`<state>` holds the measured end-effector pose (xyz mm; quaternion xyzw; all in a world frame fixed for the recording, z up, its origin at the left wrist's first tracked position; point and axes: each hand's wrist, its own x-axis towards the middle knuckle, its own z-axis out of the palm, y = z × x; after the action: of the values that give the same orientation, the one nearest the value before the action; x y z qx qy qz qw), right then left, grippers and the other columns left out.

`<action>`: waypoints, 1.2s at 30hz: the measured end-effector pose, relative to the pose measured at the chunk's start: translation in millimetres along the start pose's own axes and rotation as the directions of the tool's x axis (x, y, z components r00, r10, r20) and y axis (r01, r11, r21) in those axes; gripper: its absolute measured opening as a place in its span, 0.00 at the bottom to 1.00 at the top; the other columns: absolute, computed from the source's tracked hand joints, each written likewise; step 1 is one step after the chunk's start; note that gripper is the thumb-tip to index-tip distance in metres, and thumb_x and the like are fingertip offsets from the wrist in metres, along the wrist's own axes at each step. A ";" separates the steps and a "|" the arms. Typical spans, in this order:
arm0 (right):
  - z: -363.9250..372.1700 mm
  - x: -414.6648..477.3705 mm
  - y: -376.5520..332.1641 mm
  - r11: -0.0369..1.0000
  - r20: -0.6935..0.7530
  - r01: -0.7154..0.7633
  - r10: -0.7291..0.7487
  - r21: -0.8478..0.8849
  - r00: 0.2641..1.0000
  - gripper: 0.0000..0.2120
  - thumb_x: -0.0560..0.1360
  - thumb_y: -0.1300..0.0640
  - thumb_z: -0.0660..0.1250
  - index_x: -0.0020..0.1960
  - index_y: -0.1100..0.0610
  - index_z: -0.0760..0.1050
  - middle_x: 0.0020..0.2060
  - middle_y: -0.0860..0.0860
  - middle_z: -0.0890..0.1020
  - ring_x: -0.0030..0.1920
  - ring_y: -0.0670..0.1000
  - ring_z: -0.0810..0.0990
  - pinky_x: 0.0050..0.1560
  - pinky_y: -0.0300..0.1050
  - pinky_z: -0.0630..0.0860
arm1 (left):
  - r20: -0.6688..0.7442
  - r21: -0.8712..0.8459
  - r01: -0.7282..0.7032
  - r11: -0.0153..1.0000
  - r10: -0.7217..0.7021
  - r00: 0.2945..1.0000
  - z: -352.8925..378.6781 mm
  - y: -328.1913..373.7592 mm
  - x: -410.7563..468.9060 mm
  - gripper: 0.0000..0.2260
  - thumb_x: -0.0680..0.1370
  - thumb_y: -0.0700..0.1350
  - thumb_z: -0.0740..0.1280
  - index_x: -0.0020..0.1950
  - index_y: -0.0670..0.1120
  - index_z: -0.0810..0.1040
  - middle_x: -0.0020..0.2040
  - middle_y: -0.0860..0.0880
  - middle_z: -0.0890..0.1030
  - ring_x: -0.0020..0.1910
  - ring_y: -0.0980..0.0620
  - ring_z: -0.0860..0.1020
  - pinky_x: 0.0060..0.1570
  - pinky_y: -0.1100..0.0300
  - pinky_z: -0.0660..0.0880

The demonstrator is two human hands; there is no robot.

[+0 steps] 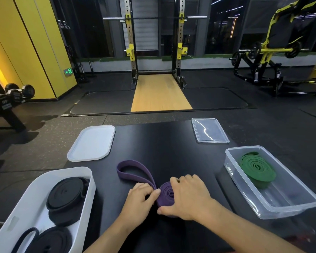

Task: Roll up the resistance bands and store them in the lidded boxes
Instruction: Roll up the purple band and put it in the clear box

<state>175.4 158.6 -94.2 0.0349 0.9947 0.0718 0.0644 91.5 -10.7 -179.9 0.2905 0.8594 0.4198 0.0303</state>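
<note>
Gripping half-rolled purple band (165, 195) on black table (171, 147): left hand (140, 197) fingers curled pinching coil edge, right hand (188, 196) wrapped round coil, loose loop trailing left.

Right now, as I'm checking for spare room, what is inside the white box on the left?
The white box holds a far black roll, a near black roll and a loose black loop. The floor beneath them is covered.
</note>
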 end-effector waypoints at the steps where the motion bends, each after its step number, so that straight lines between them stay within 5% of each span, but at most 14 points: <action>1: -0.8 1.1 0.8 1.000 0.012 0.018 -0.018 0.002 1.000 0.46 0.67 0.18 0.58 0.65 0.57 0.70 0.57 0.56 0.80 0.58 0.58 0.76 0.62 0.54 0.67 | -0.009 -0.001 0.000 1.000 0.000 1.000 0.7 -0.5 -0.4 0.21 0.82 0.56 0.65 0.32 0.47 0.72 0.35 0.55 0.77 0.50 0.55 0.75 0.52 0.60 0.71; 9: -19.9 16.7 30.2 0.952 0.161 0.292 -0.303 0.087 0.939 0.47 0.69 0.31 0.72 0.79 0.51 0.60 0.65 0.52 0.70 0.63 0.55 0.69 0.65 0.52 0.70 | -0.060 -0.019 -0.012 1.000 0.011 0.998 2.8 -2.2 -2.9 0.23 0.80 0.63 0.63 0.33 0.47 0.71 0.36 0.55 0.75 0.49 0.54 0.74 0.49 0.60 0.72; 13: -18.5 24.1 35.7 0.922 0.265 0.277 -0.347 0.270 0.900 0.51 0.69 0.41 0.77 0.83 0.43 0.51 0.68 0.47 0.63 0.69 0.53 0.64 0.68 0.53 0.71 | -0.051 -0.026 -0.015 1.000 0.014 0.999 2.4 -3.1 -3.9 0.26 0.77 0.67 0.61 0.30 0.47 0.71 0.35 0.55 0.74 0.48 0.53 0.74 0.49 0.59 0.73; 19: -19.6 7.6 15.9 0.979 0.190 0.192 -0.202 0.070 0.961 0.59 0.69 0.29 0.72 0.84 0.54 0.45 0.76 0.54 0.65 0.73 0.58 0.66 0.70 0.55 0.70 | -0.029 0.048 -0.051 0.998 0.052 0.998 2.4 -1.4 -1.1 0.19 0.80 0.60 0.66 0.30 0.60 0.71 0.39 0.60 0.74 0.48 0.56 0.72 0.48 0.66 0.67; 21: -22.4 0.9 3.4 0.998 0.155 0.040 -0.046 0.039 0.987 0.62 0.66 0.21 0.65 0.82 0.61 0.48 0.72 0.57 0.71 0.70 0.59 0.71 0.64 0.55 0.72 | -0.025 0.050 -0.050 0.997 0.052 0.998 2.4 0.8 -0.8 0.18 0.80 0.58 0.67 0.30 0.62 0.72 0.40 0.61 0.74 0.48 0.57 0.72 0.47 0.67 0.67; 24: -27.2 1.2 -9.6 0.998 0.118 -0.057 0.057 0.002 0.991 0.51 0.66 0.17 0.58 0.66 0.61 0.71 0.52 0.53 0.81 0.53 0.56 0.81 0.48 0.51 0.71 | -0.031 0.039 -0.031 0.999 0.032 0.999 1.6 3.2 -1.6 0.19 0.77 0.66 0.61 0.30 0.60 0.72 0.39 0.60 0.74 0.48 0.56 0.72 0.48 0.63 0.69; 27: -24.9 5.7 -12.3 0.999 0.101 -0.045 0.045 0.005 0.994 0.43 0.65 0.16 0.57 0.52 0.57 0.70 0.38 0.50 0.75 0.40 0.54 0.78 0.41 0.49 0.67 | -0.038 0.032 -0.021 0.999 0.022 0.999 1.8 2.0 -3.1 0.22 0.77 0.67 0.58 0.29 0.56 0.71 0.38 0.58 0.73 0.47 0.55 0.72 0.49 0.61 0.71; 31: -16.6 9.8 -1.6 1.000 0.102 -0.007 0.010 -0.028 0.995 0.48 0.65 0.17 0.58 0.64 0.58 0.70 0.54 0.55 0.81 0.54 0.58 0.80 0.52 0.53 0.71 | -0.085 0.040 0.001 0.999 0.002 0.996 3.8 2.4 -2.9 0.22 0.80 0.63 0.61 0.31 0.51 0.67 0.36 0.56 0.73 0.47 0.55 0.73 0.46 0.62 0.70; 36: -19.1 7.9 13.1 0.984 0.157 0.173 -0.179 0.050 0.971 0.48 0.68 0.28 0.69 0.77 0.54 0.61 0.66 0.56 0.71 0.64 0.59 0.71 0.64 0.54 0.70 | -0.108 0.078 0.026 0.997 -0.017 0.994 4.4 6.1 -2.6 0.18 0.84 0.54 0.63 0.35 0.54 0.68 0.37 0.57 0.74 0.48 0.58 0.73 0.46 0.63 0.69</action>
<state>165.8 169.5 -74.5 -0.0465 0.9866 0.0447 0.1499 97.9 -6.1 -178.7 0.2593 0.8788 0.3999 -0.0232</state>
